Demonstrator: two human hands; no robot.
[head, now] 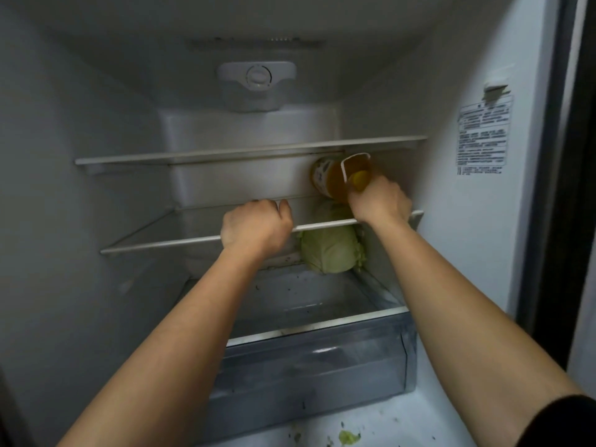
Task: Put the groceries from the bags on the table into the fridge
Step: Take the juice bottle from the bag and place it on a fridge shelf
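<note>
Head view: inside the fridge point(477, 75), a person's right hand point(379, 203) grips an amber bottle point(338, 179) lying sideways on the middle shelf point(161, 245), above a cabbage point(329, 253). The left hand point(256, 222) rests curled on the shelf; whether it holds anything is unclear. Likely next: settle the bottle, then let go.

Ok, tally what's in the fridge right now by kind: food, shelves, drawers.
Bottle of yellow liquid: 1
Cabbage: 1
Glass shelves: 2
Crisper drawer: 1
Total: 5
</note>
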